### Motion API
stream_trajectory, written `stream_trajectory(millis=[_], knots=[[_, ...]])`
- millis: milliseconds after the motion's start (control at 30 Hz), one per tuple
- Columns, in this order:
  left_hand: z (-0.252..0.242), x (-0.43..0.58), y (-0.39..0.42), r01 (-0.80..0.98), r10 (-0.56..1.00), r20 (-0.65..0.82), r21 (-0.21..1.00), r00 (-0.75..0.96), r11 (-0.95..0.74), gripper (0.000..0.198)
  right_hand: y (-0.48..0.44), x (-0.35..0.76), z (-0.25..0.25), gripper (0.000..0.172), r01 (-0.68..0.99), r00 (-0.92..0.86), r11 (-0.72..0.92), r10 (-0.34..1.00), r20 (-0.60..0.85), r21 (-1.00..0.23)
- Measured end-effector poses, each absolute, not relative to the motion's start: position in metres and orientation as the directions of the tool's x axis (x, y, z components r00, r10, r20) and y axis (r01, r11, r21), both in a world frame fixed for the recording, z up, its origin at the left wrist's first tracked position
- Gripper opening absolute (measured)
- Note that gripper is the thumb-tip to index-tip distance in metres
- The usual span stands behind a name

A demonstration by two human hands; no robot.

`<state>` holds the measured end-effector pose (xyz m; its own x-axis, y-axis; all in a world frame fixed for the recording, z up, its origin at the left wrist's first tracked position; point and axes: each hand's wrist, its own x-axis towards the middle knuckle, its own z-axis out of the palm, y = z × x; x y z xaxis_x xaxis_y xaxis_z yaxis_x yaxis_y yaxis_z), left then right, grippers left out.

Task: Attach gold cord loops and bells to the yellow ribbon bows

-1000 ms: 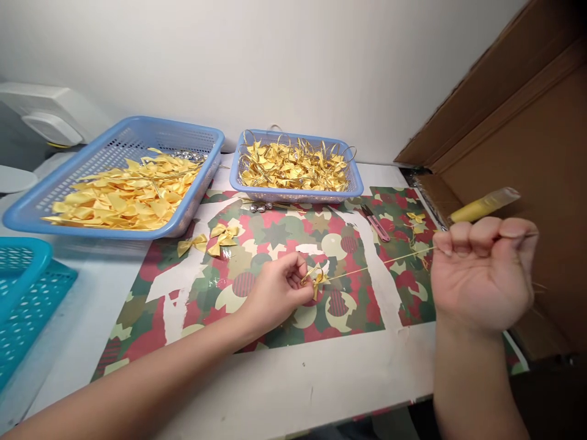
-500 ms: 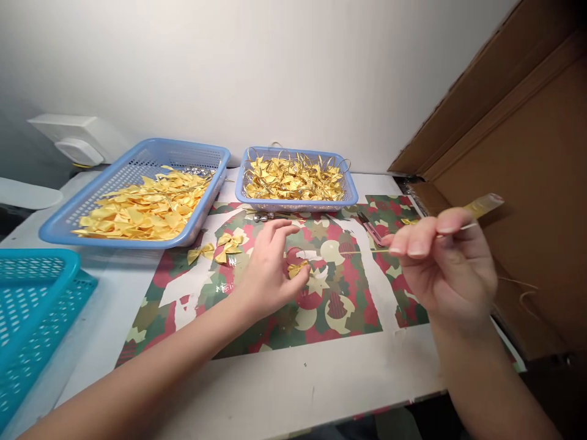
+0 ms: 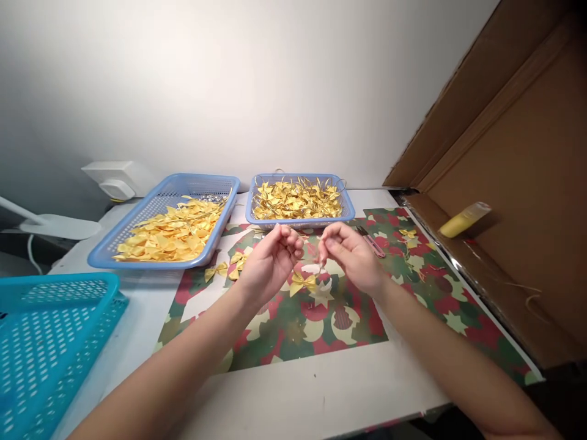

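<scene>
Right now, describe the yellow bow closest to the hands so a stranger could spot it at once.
Start at the red and green patterned mat on the white table. Near its middle, just below the gap between the left hand and right hand, is one yellow bow. Unlike the loose bows farther left, it is alone.

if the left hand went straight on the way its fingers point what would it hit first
Probably the right hand: the left hand points its fingertips across a small gap at it. Depth is unclear; if it passed, the small blue basket lies beyond.
</scene>
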<state>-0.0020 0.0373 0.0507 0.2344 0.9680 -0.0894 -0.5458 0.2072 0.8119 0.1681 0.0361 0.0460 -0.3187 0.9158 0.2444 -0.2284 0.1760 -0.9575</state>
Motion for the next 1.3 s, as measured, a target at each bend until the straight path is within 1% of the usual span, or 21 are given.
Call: stream_trajectory(millis=[33,67,133,167,233,300,400,467,500,600,667,733,800,900,1000,1067,1167,1300], knots=[[0.049,-0.002,0.038,-0.540,0.970,-0.097,0.816,0.221,0.205,0.021,0.032,0.167,0.044,0.023,-0.212,-0.346,0.157,0.911,0.224,-0.965],[0.046,-0.001,0.038,-0.519,0.969,-0.099,0.829,0.227,0.207,0.021,0.029,0.167,0.043,0.024,-0.193,-0.368,0.149,0.905,0.212,-0.970],[0.040,0.000,0.037,-0.425,0.961,-0.082,0.885,0.263,0.192,0.026,0.022,0.166,0.044,0.024,-0.154,-0.387,0.167,0.897,0.215,-0.974],[0.037,0.000,0.035,-0.347,0.956,-0.063,0.923,0.287,0.165,0.026,0.020,0.166,0.045,0.024,-0.132,-0.381,0.187,0.897,0.224,-0.973],[0.033,0.000,0.032,-0.158,0.936,-0.040,0.982,0.351,0.101,0.023,0.018,0.165,0.047,0.023,-0.091,-0.333,0.226,0.911,0.244,-0.970],[0.032,0.000,0.028,-0.015,0.907,-0.054,0.998,0.417,0.066,0.021,0.020,0.164,0.045,0.021,-0.056,-0.250,0.249,0.934,0.255,-0.967],[0.031,0.001,0.025,0.063,0.886,-0.078,0.996,0.457,0.055,0.020,0.026,0.164,0.039,0.017,0.020,-0.152,0.236,0.961,0.230,-0.972],[0.030,0.001,0.026,0.058,0.889,-0.093,0.995,0.448,0.075,0.024,0.030,0.165,0.034,0.016,0.089,-0.129,0.213,0.971,0.201,-0.973],[0.029,0.000,0.027,0.026,0.894,-0.100,0.995,0.436,0.099,0.026,0.031,0.167,0.033,0.016,0.122,-0.115,0.208,0.974,0.194,-0.971],[0.027,-0.001,0.033,-0.160,0.921,-0.100,0.972,0.377,0.171,0.023,0.030,0.170,0.027,0.015,0.206,-0.089,0.231,0.972,0.216,-0.951],[0.025,-0.003,0.037,-0.267,0.944,-0.081,0.948,0.320,0.171,0.020,0.027,0.170,0.023,0.017,0.269,-0.145,0.258,0.963,0.225,-0.928],[0.023,-0.004,0.041,-0.310,0.955,-0.067,0.937,0.288,0.159,0.017,0.024,0.169,0.018,0.022,0.304,-0.203,0.254,0.959,0.198,-0.918],[0.021,-0.005,0.042,-0.318,0.957,-0.058,0.936,0.284,0.151,0.016,0.023,0.166,0.012,0.022,0.285,-0.184,0.206,0.970,0.157,-0.936],[0.016,-0.006,0.042,-0.311,0.957,-0.054,0.939,0.285,0.145,0.017,0.022,0.161,0.004,0.016,0.213,-0.140,0.141,0.984,0.112,-0.967],[0.010,-0.007,0.041,-0.268,0.961,-0.027,0.958,0.276,0.104,0.019,0.020,0.157,-0.004,0.018,0.175,-0.142,0.143,0.983,0.119,-0.974],[0.006,-0.009,0.040,-0.236,0.960,0.005,0.970,0.278,0.063,0.021,0.019,0.156,-0.010,0.016,0.201,-0.126,0.161,0.982,0.138,-0.966],[0.002,-0.011,0.038,-0.231,0.959,0.049,0.973,0.278,0.017,0.022,0.021,0.157,-0.019,0.008,0.261,-0.084,0.173,0.984,0.156,-0.950],[-0.001,-0.012,0.036,-0.241,0.956,0.059,0.971,0.287,0.012,0.025,0.022,0.160,-0.021,0.007,0.327,-0.030,0.207,0.977,0.209,-0.922]])
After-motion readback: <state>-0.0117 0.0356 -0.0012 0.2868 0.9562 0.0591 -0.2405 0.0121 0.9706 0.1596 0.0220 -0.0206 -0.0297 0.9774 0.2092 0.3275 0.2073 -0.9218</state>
